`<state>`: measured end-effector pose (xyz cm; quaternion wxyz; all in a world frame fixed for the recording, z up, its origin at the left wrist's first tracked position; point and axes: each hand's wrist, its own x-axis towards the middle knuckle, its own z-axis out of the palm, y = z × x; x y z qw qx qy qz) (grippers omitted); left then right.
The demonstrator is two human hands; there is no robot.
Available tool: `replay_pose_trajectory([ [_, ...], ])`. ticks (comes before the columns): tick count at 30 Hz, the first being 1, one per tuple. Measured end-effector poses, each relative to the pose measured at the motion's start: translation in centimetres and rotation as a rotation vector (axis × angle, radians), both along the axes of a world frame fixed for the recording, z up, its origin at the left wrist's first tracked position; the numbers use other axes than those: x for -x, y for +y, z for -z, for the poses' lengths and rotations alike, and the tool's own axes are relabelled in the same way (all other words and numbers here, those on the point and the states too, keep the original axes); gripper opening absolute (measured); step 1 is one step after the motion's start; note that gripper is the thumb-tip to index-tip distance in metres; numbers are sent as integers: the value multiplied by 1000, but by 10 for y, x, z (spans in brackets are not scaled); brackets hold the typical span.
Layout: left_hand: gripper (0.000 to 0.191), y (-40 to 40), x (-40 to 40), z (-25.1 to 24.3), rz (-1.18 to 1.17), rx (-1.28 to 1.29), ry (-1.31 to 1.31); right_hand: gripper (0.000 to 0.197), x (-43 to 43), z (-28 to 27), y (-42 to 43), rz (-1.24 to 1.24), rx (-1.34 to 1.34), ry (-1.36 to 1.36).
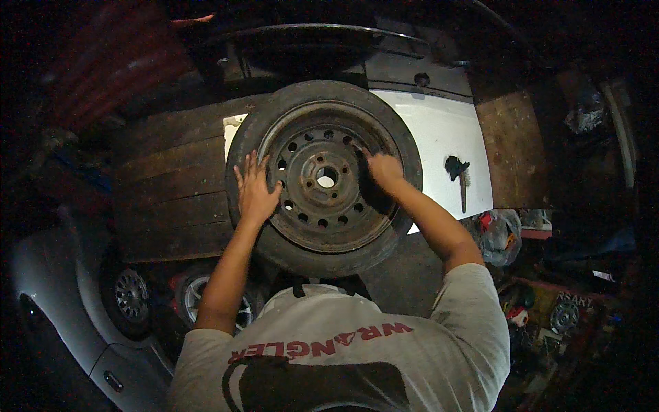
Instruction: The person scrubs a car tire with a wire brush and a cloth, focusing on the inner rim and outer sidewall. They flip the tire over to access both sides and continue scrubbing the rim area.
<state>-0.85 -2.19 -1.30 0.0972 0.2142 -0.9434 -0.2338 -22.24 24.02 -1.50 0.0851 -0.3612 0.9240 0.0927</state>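
Note:
A steel car wheel (pixel 309 198) with a ring of round vent holes, inside a black rubber tyre (pixel 329 262), lies flat before me. Across the left part of the rim and tyre rests my left hand (pixel 257 193), palm down with fingers spread, holding nothing. My right hand (pixel 386 170) is over the right inner side of the wheel. Its index finger reaches towards a vent hole and the other fingers are curled. Whether something small is in that hand is hidden. The tyre lies partly on a white sheet (pixel 440 129) and hides part of it.
A wooden plank bench (pixel 170 175) extends left. On the white sheet lie a black lump (pixel 455 167) and a narrow brush (pixel 463 193). A clear plastic bag (pixel 502 237) is at the right. Below left are a grey car (pixel 56 293) and a spoked wheel (pixel 198 296).

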Motion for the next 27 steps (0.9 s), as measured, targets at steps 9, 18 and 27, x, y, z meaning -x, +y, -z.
replay_pose_trajectory([
  [9, 72, -1, 3, 0, 3, 9, -22, 55, 21, -10, -13, -31, -104, 3],
  [18, 70, 0, 1, 0, -9, 15, -27, 33, -25, -26, 14, 96, -99, -159],
  [27, 72, -1, 1, 0, 1, 30, -35, 25, 7, -11, -55, 40, 127, -102],
])
